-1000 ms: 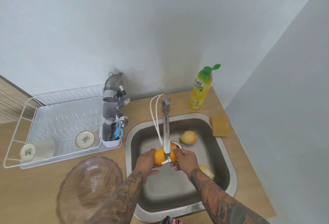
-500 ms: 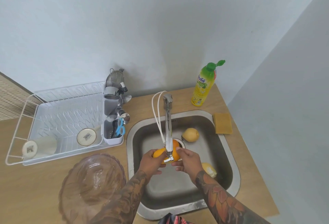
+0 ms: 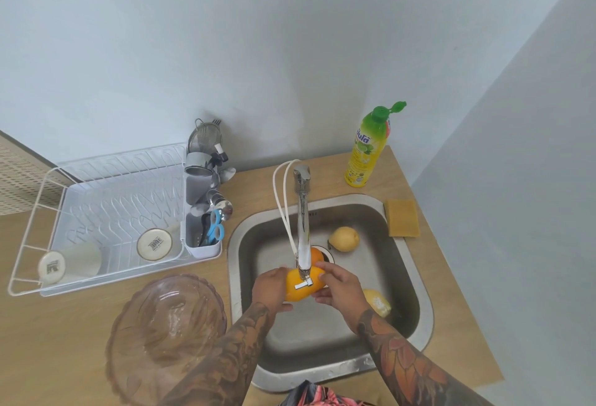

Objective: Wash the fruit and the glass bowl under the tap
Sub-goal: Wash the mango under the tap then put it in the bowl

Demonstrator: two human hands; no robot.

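Both hands hold an orange fruit (image 3: 298, 291) under the spout of the tap (image 3: 302, 231), over the steel sink (image 3: 245, 238). My left hand (image 3: 270, 288) grips its left side and my right hand (image 3: 338, 286) grips its right side. Behind it, near the drain, another orange fruit (image 3: 316, 255) peeks out. A pale yellow fruit (image 3: 344, 238) lies at the back of the sink and a lemon (image 3: 377, 304) lies at the right, partly hidden by my right wrist. The glass bowl (image 3: 164, 334) stands on the counter left of the sink.
A white dish rack (image 3: 106, 212) with two cups and a cutlery holder (image 3: 203, 238) stands at the back left. A green-capped soap bottle (image 3: 367, 147) and a yellow sponge (image 3: 402, 218) sit by the sink's back right. Walls close in behind and to the right.
The orange fruit has turned between my hands under the spout, showing more of its yellow-orange side. The view shifted slightly; the hands stay in the same spot.
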